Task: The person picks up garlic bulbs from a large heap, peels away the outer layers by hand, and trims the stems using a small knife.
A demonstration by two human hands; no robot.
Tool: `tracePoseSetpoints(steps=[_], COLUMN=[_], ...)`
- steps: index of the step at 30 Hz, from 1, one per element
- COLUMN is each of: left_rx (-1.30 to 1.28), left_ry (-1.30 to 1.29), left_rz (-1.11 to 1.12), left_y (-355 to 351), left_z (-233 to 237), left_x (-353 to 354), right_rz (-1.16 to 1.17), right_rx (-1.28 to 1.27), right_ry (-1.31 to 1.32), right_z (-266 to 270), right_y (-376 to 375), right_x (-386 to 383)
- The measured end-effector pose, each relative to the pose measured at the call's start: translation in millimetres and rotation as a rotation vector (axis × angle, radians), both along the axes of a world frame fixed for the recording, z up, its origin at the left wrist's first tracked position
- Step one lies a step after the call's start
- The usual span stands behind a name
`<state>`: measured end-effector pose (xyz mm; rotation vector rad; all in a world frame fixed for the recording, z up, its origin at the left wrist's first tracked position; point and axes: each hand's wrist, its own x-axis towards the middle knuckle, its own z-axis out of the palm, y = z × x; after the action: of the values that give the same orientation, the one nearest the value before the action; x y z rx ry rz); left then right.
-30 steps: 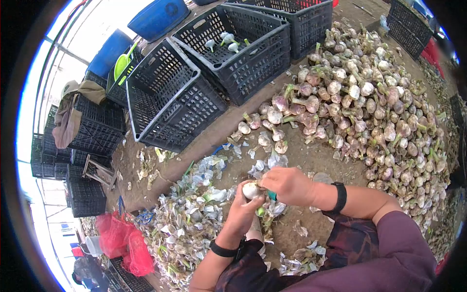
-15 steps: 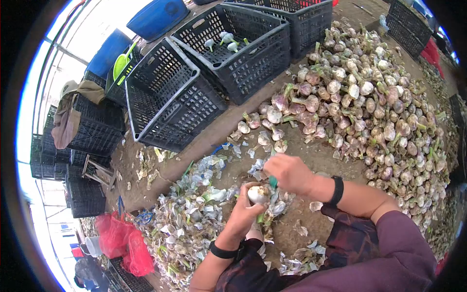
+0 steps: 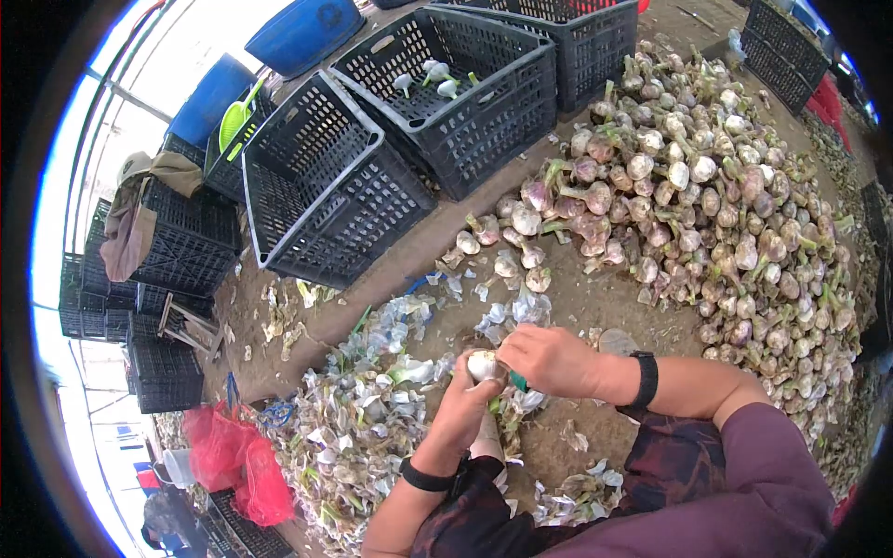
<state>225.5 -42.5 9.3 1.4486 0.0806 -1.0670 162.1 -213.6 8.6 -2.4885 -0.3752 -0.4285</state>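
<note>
In the middle of the head view, my left hand point(image 3: 462, 398) is closed around a whitish garlic bulb point(image 3: 483, 365), with the thumb along its lower side. My right hand point(image 3: 551, 361) is wrapped round a small tool with a green handle point(image 3: 517, 380); its working end is hidden. The fingers of the right hand are right against the bulb. Beneath both hands lie garlic skins point(image 3: 372, 409), loose and papery. To the right spreads a big heap of untrimmed garlic bulbs point(image 3: 693, 200) with stems.
A black crate point(image 3: 493, 139) beyond my hands holds several cleaned bulbs. Beside it stands another black crate point(image 3: 372, 219). A blue tub point(image 3: 302, 37) is behind them. Red net bags point(image 3: 246, 465) lie at lower left, near stacked crates point(image 3: 163, 363). A green scoop point(image 3: 233, 124) sits at upper left.
My right hand has come down and slightly right, bringing the green-handled tool against the bulb. My left hand has shifted a little left and tilted the bulb.
</note>
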Motion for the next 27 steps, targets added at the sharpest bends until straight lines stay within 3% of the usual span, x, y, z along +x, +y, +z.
tracePoseSetpoints(steps=[5, 8, 9, 12, 15, 18, 20, 21, 22, 24, 25, 26, 27], left_rx=[0.093, 0.069, -0.028, -0.102, -0.081, -0.005, 0.294, 0.303, 0.315, 0.166, 0.093, 0.044, 0.040], left_ry=[-0.143, -0.161, -0.151, -0.156, -0.178, -0.361, -0.494, -0.560, -0.628, -0.387, -0.264, -0.333, -0.338], left_rz=[-0.241, -0.342, -0.253, -0.149, -0.117, -0.150, -0.361, -0.445, -0.527, -0.374, -0.297, -0.216, -0.193], left_y=[-4, -5, -1, -2, -4, -4, -8, -10, -10, -6, -6, -7, -6], left_z=[12, 14, 4, 3, 4, -9, 9, 13, 14, 7, 4, 7, 6], left_x=[1, 2, 3, 3, 4, 6, 5, 5, 5, 7, 9, 10, 13], right_rz=[-0.074, -0.301, -0.365, -0.158, 0.035, 0.147, 0.252, 0.147, 0.095, 0.005, -0.086, -0.107, -0.187], right_rx=[0.009, -0.104, -0.042, 0.286, 0.398, 0.969, 1.152, 1.243, 1.166, 1.014, 1.239, 1.341, 1.386], right_ry=[0.017, 0.115, 0.065, 0.458, 0.731, 0.698, 0.743, 1.016, 1.007, 0.985, 1.003, 0.927, 0.843], right_z=[0, -24, -36, -24, -17, -38, -44, -32, -33, -38, -12, -35, -8], right_y=[-9, -32, -34, -40, -44, -24, -12, -14, -20, -30, -42, -54, -69], right_x=[6, 16, 15, 9, 11, 5, 5, 2, 5, 15, 27, 47, 64])
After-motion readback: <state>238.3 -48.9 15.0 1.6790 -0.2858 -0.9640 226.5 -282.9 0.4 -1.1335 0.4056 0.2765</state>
